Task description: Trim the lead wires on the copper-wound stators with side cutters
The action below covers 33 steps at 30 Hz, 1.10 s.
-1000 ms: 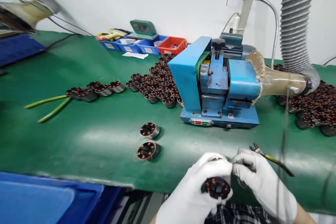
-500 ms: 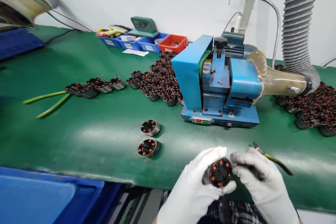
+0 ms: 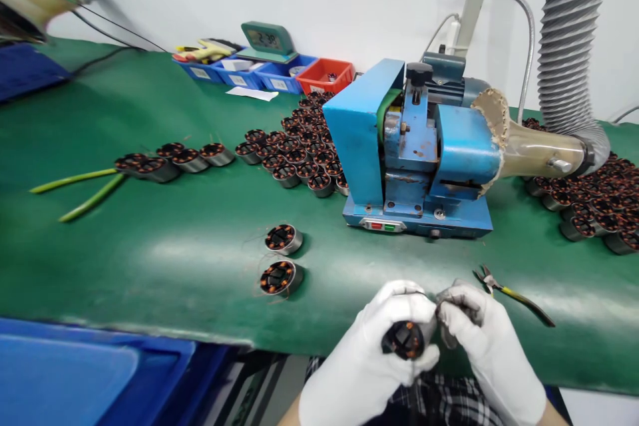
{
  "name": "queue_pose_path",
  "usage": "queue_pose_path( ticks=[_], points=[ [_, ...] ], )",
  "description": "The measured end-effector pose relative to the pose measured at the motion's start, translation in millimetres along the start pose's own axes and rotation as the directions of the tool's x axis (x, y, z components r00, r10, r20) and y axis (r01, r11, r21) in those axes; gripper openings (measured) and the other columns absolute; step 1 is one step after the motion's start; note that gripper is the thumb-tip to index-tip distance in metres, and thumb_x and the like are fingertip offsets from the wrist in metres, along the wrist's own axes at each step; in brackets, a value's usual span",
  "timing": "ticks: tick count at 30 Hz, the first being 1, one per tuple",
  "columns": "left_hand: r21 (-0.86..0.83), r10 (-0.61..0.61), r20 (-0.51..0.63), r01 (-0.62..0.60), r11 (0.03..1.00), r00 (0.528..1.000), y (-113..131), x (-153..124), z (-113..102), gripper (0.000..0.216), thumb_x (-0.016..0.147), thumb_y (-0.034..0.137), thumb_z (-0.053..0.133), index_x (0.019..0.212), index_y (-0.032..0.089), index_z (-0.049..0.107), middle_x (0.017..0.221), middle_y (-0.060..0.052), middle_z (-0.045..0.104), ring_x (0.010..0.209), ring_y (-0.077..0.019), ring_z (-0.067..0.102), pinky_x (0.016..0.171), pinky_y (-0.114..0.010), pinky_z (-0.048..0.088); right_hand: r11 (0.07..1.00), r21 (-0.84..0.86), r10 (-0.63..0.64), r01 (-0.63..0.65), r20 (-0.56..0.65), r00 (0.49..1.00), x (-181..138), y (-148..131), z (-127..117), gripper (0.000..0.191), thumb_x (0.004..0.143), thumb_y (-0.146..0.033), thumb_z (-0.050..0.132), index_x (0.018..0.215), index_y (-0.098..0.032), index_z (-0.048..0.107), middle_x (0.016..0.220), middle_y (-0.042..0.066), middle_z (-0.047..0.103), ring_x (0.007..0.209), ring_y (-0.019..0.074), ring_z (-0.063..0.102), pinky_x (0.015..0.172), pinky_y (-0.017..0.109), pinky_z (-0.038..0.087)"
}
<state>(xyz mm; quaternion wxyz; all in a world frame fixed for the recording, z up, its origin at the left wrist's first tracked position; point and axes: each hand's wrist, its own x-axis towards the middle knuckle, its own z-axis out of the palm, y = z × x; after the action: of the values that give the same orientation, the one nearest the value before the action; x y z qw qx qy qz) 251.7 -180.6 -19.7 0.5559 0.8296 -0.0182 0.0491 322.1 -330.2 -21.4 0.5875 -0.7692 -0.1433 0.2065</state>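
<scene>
My white-gloved left hand is wrapped round a motor stator, a metal ring with a black core and copper windings. The stator is tilted so that its wound face shows towards me. Just to its right, my gloved right hand has thumb and fingers pinched together close to the stator's edge. Whatever lies between those fingertips is too small to make out, and the glove's fingers look soiled. A pair of cutting pliers with yellow-green handles lies behind my right hand. Two more stators with loose thin wires stand to the left.
A blue belt grinding machine stands ahead, joined to a grey ribbed hose. Stators crowd behind it and at the right. Green-handled pliers touch a small left group. Blue bins and a red bin line the wall.
My left hand has turned the stator and shifted slightly left. My right fingers have closed into a pinch beside it. The whole view has shifted a little.
</scene>
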Motion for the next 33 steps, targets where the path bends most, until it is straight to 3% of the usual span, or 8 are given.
queue_pose_path(
  ticks=[4,9,15,21,24,26,30,33],
  points=[
    [0.113,0.042,-0.050,-0.036,0.993,0.998,-14.1,-0.3,9.0,0.013,0.080,0.017,0.059,0.091,0.023,0.061,0.100,-0.004,0.054,0.085,-0.0153,0.061,0.075,-0.026,0.056,0.974,-0.216,-0.086,0.064,-0.092,0.992,3.2,17.1,5.5,0.017,0.084,-0.027,0.050,0.072,-0.019,0.059,0.071,0.003,0.056,0.068,0.0175,0.055,0.066,0.029,0.043],
    [0.600,0.355,-0.144,-0.204,0.773,0.924,-51.9,-2.4,26.0,0.040,0.081,0.007,0.052,0.118,0.021,0.050,0.107,-0.010,0.061,0.101,-0.0233,0.060,0.087,-0.038,0.053,0.981,-0.180,0.105,-0.076,0.157,0.982,18.8,42.2,9.8,0.038,0.092,-0.040,0.032,0.071,-0.016,0.053,0.052,-0.002,0.047,0.044,0.0126,0.046,0.043,0.024,0.041],
    [0.446,0.066,0.008,-0.062,0.893,0.998,-59.4,4.2,13.2,0.038,0.074,0.029,0.069,0.108,0.021,0.055,0.110,-0.006,0.065,0.119,-0.0246,0.050,0.099,-0.042,0.045,0.869,-0.477,0.045,0.132,0.340,0.939,36.2,26.7,-4.6,0.020,0.085,-0.020,0.046,0.077,-0.016,0.063,0.064,0.001,0.055,0.058,0.0149,0.055,0.057,0.026,0.043],
    [0.416,-0.008,0.042,-0.011,0.909,0.999,-54.9,8.5,1.7,0.038,0.068,0.029,0.074,0.101,0.020,0.058,0.109,-0.006,0.065,0.121,-0.0251,0.049,0.101,-0.043,0.042,0.498,-0.776,0.051,0.386,0.471,0.881,52.0,10.2,-67.6,0.040,0.067,0.006,0.047,0.087,-0.021,0.067,0.080,0.004,0.057,0.062,0.0163,0.056,0.065,0.029,0.040],
    [0.411,-0.027,0.044,0.006,0.912,0.999,-48.2,9.3,3.3,0.036,0.070,0.026,0.072,0.102,0.020,0.057,0.110,-0.007,0.065,0.121,-0.0255,0.050,0.100,-0.044,0.042,0.185,-0.938,-0.002,0.294,0.299,0.954,50.8,27.6,-112.4,0.031,0.080,-0.004,0.043,0.095,-0.018,0.066,0.082,0.008,0.059,0.064,0.0200,0.059,0.064,0.032,0.042],
    [0.423,-0.027,0.014,0.018,0.906,1.000,-41.0,10.7,6.7,0.040,0.072,0.029,0.069,0.109,0.019,0.055,0.116,-0.009,0.062,0.121,-0.0265,0.049,0.099,-0.044,0.043,0.094,-0.991,-0.099,0.100,0.090,0.991,40.5,43.7,-124.9,0.026,0.088,-0.021,0.043,0.104,-0.015,0.062,0.088,0.012,0.061,0.068,0.0235,0.061,0.064,0.035,0.045],
    [0.505,-0.059,0.001,0.051,0.862,0.998,-28.3,16.3,17.5,0.029,0.085,0.027,0.052,0.113,0.021,0.054,0.127,-0.009,0.055,0.116,-0.0255,0.052,0.095,-0.044,0.046,0.018,-0.996,-0.228,-0.084,-0.086,0.970,7.2,68.8,-88.7,0.072,0.079,-0.063,0.046,0.122,-0.005,0.046,0.109,0.026,0.057,0.097,0.0393,0.055,0.073,0.048,0.045],
    [0.567,-0.069,0.042,0.033,0.823,0.997,-25.3,19.1,25.5,0.023,0.089,0.021,0.042,0.106,0.022,0.058,0.121,-0.008,0.058,0.106,-0.0243,0.056,0.090,-0.043,0.047,-0.042,-0.985,-0.250,-0.165,-0.149,0.957,-8.2,74.1,-51.8,0.069,0.085,-0.057,0.041,0.123,0.001,0.043,0.116,0.032,0.051,0.105,0.0446,0.048,0.078,0.054,0.040]
  ],
)
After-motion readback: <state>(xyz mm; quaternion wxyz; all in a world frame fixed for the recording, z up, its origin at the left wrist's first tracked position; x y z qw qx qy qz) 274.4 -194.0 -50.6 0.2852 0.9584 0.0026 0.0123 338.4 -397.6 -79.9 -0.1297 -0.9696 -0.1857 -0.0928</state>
